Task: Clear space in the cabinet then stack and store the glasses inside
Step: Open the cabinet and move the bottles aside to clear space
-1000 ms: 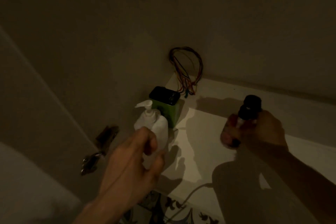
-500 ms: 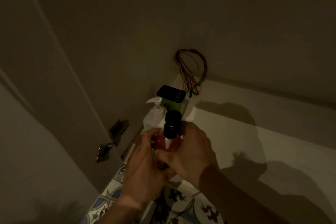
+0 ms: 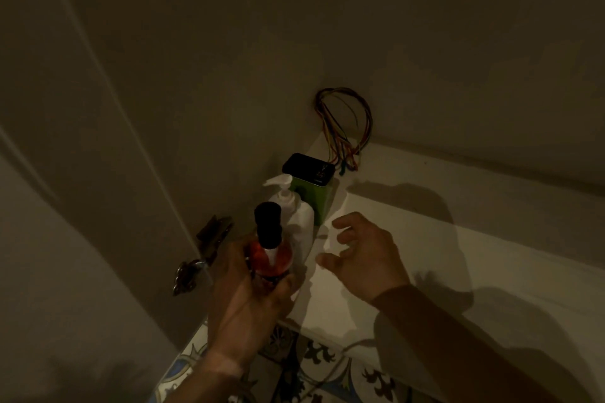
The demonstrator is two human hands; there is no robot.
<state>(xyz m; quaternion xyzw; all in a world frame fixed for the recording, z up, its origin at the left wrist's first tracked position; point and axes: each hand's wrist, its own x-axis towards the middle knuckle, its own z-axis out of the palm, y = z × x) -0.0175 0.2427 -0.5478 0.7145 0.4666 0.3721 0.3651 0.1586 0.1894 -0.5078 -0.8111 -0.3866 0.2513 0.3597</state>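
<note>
My left hand (image 3: 248,291) grips a red bottle with a black pump top (image 3: 270,252), held upright at the left front corner of the white cabinet shelf (image 3: 442,271). Just behind it stands a white pump bottle (image 3: 296,216), and behind that a green tin with a black lid (image 3: 311,186). My right hand (image 3: 363,258) hovers to the right of the red bottle, fingers spread, holding nothing. No glasses are in view.
A bundle of coloured wires (image 3: 347,127) hangs in the back corner of the cabinet. The open cabinet door (image 3: 65,239) with its metal hinge (image 3: 203,252) is on the left. Patterned floor tiles (image 3: 327,366) lie below the shelf edge.
The red bottle passed from my right hand to my left hand and moved left toward the white pump bottle. My right hand let go and drew away to the right.
</note>
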